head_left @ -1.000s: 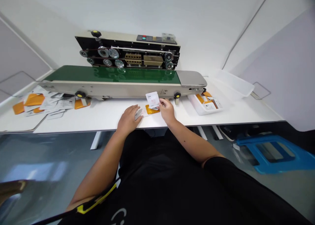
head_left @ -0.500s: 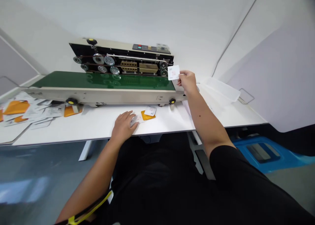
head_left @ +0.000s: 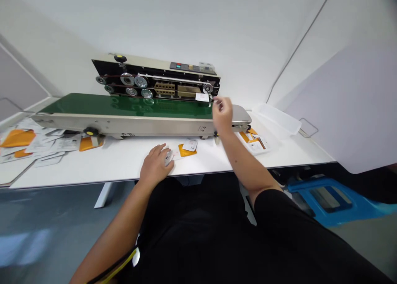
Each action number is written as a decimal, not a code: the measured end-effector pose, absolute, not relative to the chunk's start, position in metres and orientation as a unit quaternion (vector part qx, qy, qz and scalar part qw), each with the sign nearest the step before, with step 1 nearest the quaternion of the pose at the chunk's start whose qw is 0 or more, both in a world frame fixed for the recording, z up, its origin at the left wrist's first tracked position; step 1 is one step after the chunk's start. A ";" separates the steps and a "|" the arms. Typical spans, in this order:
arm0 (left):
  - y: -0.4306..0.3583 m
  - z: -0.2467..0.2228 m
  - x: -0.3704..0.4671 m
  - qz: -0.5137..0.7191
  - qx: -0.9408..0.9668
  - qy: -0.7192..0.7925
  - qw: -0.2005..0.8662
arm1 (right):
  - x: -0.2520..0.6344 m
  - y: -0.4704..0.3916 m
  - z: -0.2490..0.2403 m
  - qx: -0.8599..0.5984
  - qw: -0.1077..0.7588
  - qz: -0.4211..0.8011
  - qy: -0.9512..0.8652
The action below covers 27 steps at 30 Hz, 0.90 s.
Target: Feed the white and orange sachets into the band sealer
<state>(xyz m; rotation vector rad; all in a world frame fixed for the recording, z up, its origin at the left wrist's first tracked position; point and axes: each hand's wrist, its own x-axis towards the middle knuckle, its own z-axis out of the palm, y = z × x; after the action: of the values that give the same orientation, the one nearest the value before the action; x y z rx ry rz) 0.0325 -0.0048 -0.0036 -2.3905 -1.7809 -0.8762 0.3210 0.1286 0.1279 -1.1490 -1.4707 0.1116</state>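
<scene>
My left hand (head_left: 155, 164) rests on the near part of the table. Its thumb and fingers close around small white packets (head_left: 168, 156), whose edges show beside the thumb. Just right of it lie an orange packet (head_left: 187, 150) and a white packet (head_left: 190, 144) overlapping it. My right hand (head_left: 222, 113) is over the right end of the green belt (head_left: 130, 107), slightly blurred, its fingers curled with nothing visible in them. A white packet (head_left: 202, 97) stands at the right-hand rollers of the band sealer (head_left: 170, 81), a little left of these fingers and apart from them.
A loose pile of white and orange packets (head_left: 40, 141) covers the table's left end. Right of the sealer, a white tray (head_left: 257, 150) holds orange and white packets. Behind it lies a translucent bin (head_left: 281, 117). A blue plastic stool (head_left: 331, 201) stands below.
My right hand has moved left and let go of the white packet, which is now at the sealer's rollers. The tray on the right has come into view. My left hand stays put.
</scene>
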 end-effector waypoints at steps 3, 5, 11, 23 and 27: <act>-0.003 -0.006 0.032 -0.294 -0.777 -0.556 0.023 | 0.284 0.074 0.072 -0.386 0.464 0.090 -0.793; -0.003 -0.008 0.033 -0.299 -0.777 -0.553 0.032 | 0.264 0.051 0.037 -0.329 0.380 0.127 -0.855; -0.006 -0.013 0.034 -0.323 -0.773 -0.543 0.058 | 0.249 0.043 -0.004 -0.305 0.237 0.143 -0.911; -0.026 -0.004 0.025 -0.582 -0.549 -0.597 -0.061 | 0.248 0.041 -0.001 -0.330 0.219 0.128 -0.910; -0.027 -0.004 0.029 -0.654 -0.488 -0.560 -0.145 | 0.250 0.042 -0.001 -0.302 0.263 0.136 -0.906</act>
<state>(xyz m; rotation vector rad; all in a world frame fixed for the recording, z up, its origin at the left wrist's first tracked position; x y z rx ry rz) 0.0291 -0.0273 -0.0037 -1.6929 -1.9433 -2.2682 0.2497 0.0420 -0.0010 -0.8167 -2.4513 0.3673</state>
